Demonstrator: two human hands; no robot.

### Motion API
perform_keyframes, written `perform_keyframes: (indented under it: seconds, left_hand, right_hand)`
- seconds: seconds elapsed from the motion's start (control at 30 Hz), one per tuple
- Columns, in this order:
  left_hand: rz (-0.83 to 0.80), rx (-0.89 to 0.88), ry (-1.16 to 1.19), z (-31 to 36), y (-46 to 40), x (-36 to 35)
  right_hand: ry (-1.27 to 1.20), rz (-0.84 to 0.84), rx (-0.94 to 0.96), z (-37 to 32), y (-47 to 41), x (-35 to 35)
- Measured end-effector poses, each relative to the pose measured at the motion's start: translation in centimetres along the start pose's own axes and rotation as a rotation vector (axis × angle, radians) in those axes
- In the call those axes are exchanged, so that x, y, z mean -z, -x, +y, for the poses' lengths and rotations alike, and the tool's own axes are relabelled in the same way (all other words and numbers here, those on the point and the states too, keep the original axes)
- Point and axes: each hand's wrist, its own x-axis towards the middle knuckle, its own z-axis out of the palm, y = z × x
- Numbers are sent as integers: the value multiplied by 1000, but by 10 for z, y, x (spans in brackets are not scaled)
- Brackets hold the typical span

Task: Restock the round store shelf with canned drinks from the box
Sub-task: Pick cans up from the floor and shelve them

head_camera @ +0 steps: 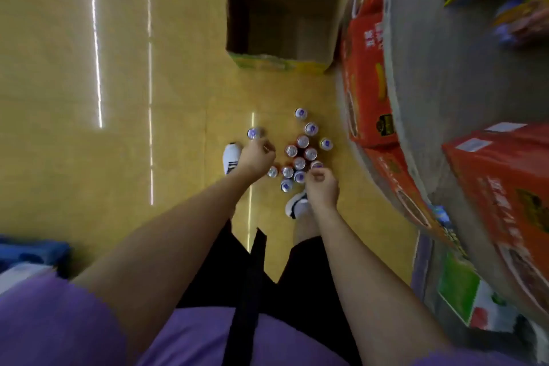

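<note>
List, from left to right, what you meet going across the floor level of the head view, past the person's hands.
blue crate → white shoe → left hand → cluster of cans → red cartons on the round shelf's edge.

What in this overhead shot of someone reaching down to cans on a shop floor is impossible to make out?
- Brand of the cans: head view, tops only, too small and blurred.
- Whether the left hand grips a can: fingers curled, blurred.
- Whether the right hand holds anything: its back hides the fingertips.
- Bottom of the cardboard box: dark shadow, seemingly empty.
- Goods on the round shelf: cut by the right edge, motion-blurred.
</note>
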Motion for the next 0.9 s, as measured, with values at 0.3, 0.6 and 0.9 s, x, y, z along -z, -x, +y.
perform_keyframes:
  seconds: [0.3, 0.6, 0.9]
  left_hand:
    - [-99, 278, 400, -105, -132, -119]
    - [-214, 379, 692, -154, -250, -218]
    - [-176, 380, 595, -183, -329, -258]
  right_hand:
    - [38, -57, -110, 93, -146, -84]
    - [-57, -41, -196, 172, -283, -161]
    - [245, -50, 106, 193, -337, -204]
